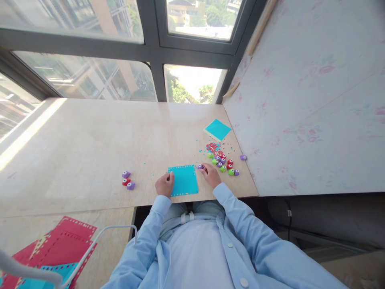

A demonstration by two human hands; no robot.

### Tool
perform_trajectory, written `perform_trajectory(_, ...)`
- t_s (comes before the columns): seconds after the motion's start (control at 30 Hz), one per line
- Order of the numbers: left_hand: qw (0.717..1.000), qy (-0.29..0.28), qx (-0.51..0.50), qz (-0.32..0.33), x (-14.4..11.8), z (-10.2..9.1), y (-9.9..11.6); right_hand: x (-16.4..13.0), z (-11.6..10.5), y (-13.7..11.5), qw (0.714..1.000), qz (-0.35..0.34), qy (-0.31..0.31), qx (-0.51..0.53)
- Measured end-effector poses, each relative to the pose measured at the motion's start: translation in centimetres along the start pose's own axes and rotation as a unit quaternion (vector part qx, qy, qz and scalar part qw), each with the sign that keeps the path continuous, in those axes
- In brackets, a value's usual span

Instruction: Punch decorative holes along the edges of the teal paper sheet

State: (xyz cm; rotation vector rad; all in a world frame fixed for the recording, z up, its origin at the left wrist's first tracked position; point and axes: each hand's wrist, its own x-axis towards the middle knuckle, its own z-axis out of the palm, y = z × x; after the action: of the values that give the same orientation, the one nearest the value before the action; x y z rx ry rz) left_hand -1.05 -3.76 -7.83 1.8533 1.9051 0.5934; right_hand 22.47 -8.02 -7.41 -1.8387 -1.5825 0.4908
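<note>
A turquoise paper square (184,180) with punched holes along its edges lies on the beige table (90,140) near the front edge. My left hand (165,184) rests on its left edge, fingers curled against the sheet. At the sheet's upper right corner, my right hand (210,174) has its fingertips on a small purple paper punch (200,166). Whether the hand grips the punch or only touches it is unclear.
Several small punches (224,164) in red, green and purple sit right of my right hand, with paper confetti (213,147) behind them. A turquoise paper stack (217,129) lies further back. Three punches (127,180) sit left. Punched red and turquoise sheets (57,247) lie front left.
</note>
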Motion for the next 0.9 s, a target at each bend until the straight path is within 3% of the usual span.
perform_trajectory(0.27, 1.000, 0.012, 0.000, 0.009, 0.0, 0.2, -0.1, 0.5, 0.7, 0.5, 0.998, -0.012, -0.063, -0.018)
perform_trajectory(0.57, 1.000, 0.009, -0.008, 0.004, 0.1, 0.2, -0.1, 3.4, 1.0, 0.7, 0.998, 0.050, 0.008, -0.046)
perform_trajectory(0.9, 1.000, -0.016, 0.022, 0.000, 0.2, -0.3, 0.3, -0.8, 0.7, 1.5, 1.000, -0.028, -0.003, -0.006)
